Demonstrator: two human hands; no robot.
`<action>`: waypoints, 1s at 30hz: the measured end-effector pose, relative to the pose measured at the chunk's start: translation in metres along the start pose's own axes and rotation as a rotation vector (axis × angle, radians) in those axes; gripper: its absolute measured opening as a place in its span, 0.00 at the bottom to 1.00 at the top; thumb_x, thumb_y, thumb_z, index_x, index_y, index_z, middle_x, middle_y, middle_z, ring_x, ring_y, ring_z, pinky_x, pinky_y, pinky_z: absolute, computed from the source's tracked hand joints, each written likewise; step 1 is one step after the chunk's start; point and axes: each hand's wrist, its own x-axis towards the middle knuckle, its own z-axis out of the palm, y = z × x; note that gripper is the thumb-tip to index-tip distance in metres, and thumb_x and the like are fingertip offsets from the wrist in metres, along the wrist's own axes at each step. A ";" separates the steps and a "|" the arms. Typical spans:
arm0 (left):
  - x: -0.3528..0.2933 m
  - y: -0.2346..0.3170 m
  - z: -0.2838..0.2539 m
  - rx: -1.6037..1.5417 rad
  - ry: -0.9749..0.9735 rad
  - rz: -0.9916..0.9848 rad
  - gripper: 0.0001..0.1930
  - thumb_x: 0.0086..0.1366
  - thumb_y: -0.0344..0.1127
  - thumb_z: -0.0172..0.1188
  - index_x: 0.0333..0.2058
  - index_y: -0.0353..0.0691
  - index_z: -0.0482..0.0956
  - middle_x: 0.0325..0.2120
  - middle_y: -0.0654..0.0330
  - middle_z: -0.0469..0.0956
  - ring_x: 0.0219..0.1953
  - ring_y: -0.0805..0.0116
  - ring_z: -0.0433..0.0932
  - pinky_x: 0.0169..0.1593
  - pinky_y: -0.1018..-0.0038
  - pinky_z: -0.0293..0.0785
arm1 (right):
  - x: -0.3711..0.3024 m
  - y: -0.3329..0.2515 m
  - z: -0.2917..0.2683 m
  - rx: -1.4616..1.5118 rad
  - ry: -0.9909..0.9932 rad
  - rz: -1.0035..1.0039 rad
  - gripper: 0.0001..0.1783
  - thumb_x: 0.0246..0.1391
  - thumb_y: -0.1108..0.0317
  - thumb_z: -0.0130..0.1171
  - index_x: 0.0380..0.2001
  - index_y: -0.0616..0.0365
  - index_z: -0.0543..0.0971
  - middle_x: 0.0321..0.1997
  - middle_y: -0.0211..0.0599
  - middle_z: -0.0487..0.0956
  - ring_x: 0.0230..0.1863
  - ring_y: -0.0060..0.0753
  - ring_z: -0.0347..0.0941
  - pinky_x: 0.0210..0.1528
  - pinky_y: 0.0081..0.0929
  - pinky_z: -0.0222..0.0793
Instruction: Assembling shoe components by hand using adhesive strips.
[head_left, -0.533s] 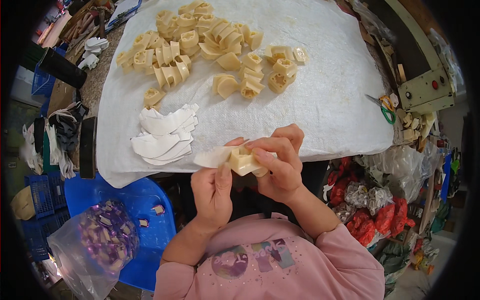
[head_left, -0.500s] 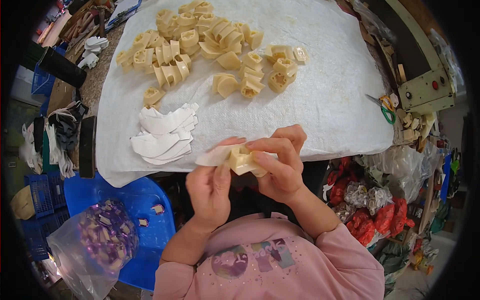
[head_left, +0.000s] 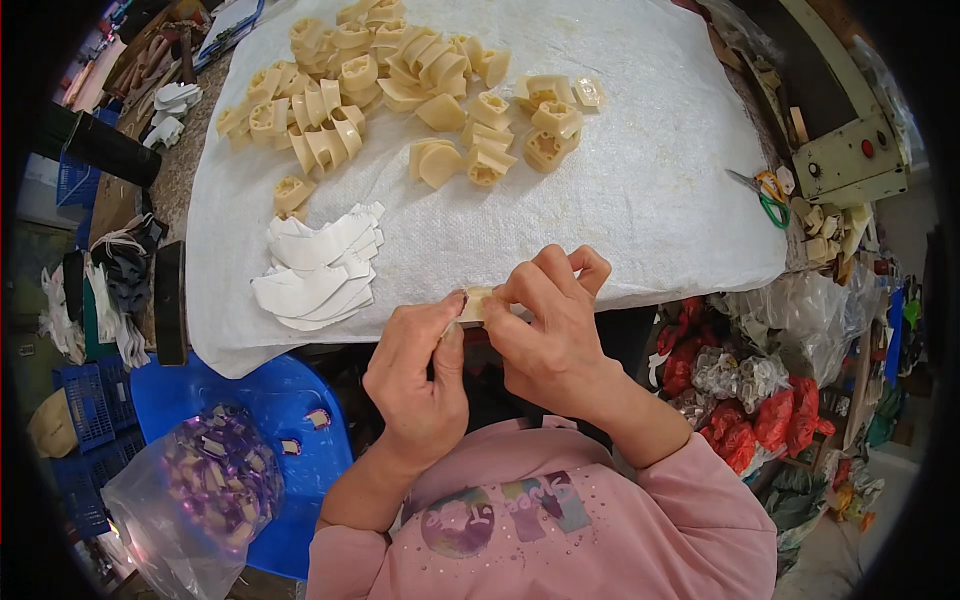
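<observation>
- I see both hands meeting just below the middle of the frame, at the near edge of the tabletop [head_left: 650, 180], which is covered by a white woven sheet.
- My left hand [head_left: 420, 375] has thumb and forefinger closed narrow on the left end of a small cream plastic piece [head_left: 476, 305].
- My right hand [head_left: 548, 330] curls over the same piece from the right, its fingers [head_left: 560, 275] bent tight across the top, so most of the piece is hidden.
- The piece sits between the two hands, held just off the sheet's front edge; I cannot tell whether a white strip is still on it.
- Left of the hands, on the sheet, lies a stack of white curved cut-outs [head_left: 318, 268].
- Across the upper part of the frame spreads a heap of cream moulded parts [head_left: 400, 80], well apart from the hands.
- Green-handled scissors [head_left: 765, 195] lie at the right edge of the sheet.
- At lower left, a blue plastic stool [head_left: 240, 400] stands beside a clear bag of purple bits [head_left: 215, 480].
</observation>
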 end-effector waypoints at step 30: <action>0.007 -0.014 -0.009 -0.048 -0.036 0.256 0.08 0.46 0.20 0.63 0.27 0.38 0.79 0.21 0.63 0.69 0.25 0.64 0.66 0.29 0.73 0.63 | -0.005 0.015 0.004 0.609 -0.002 -0.024 0.17 0.34 0.80 0.61 0.33 0.56 0.74 0.32 0.33 0.70 0.37 0.37 0.63 0.41 0.33 0.55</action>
